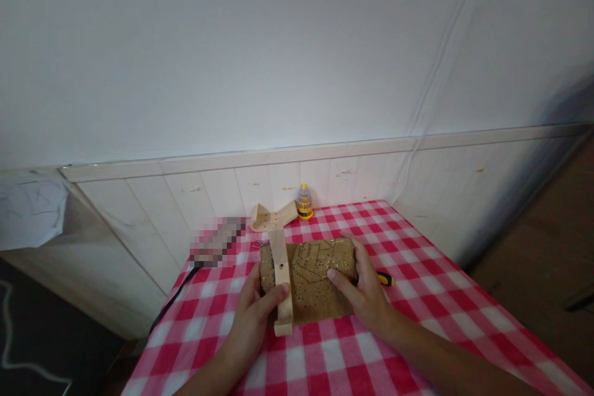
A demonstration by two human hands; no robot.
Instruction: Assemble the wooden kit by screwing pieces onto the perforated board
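Both hands hold a brown block (320,297) with a shiny wrapped surface, dark drawn lines and many small dots or holes. A pale wooden piece (281,253) with one dark hole lies upright across the block's left part; its lower end is thicker. My left hand (257,306) is closed around the left edge, its thumb pressing on the wooden piece. My right hand (362,288) grips the right edge, thumb on the front face, other fingers mostly behind. Beside it shows the yellow and black handle (385,279) of a tool, partly hidden.
A red and white checked cloth (408,346) covers the table. At the back stand a wooden part (273,218) with angled arms and a yellow-capped clear container (305,203). Small metal screws or nails (260,244) lie behind the block. A blurred-out object (218,242) with a black cable is at left.
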